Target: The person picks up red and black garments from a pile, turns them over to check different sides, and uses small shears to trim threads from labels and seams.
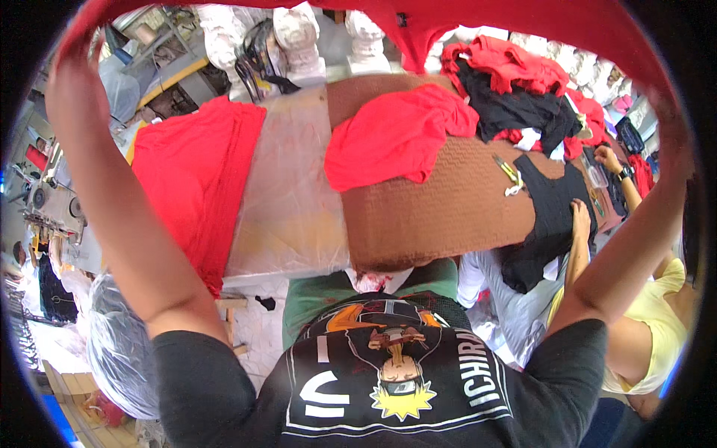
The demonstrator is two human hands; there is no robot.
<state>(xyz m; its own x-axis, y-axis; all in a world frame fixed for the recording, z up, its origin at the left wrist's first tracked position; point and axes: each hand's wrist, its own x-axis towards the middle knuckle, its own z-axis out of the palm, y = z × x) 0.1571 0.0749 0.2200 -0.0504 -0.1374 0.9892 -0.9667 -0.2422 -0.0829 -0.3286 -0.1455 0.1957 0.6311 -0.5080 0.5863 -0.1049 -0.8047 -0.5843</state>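
Observation:
Both my arms are raised and spread wide, stretching a piece of red cloth [478, 13] across the top of the view. My left hand [75, 78], smeared by motion, grips its left end. At the far right, my right hand [663, 112] holds the other end, the fingers partly hidden by the cloth. Below it on the brown-covered part of the table lies a crumpled red garment [399, 138]. A flat stack of red garments [198, 175] sits on the plastic-covered part at left.
Small yellow-handled snips [509, 172] lie beside a black garment [560, 198], which a co-worker's hand [581, 220] touches at right. A heap of red and black clothes [515, 89] is at the back right. White balusters [299, 37] line the far edge. Sewing machines [56, 201] stand at far left.

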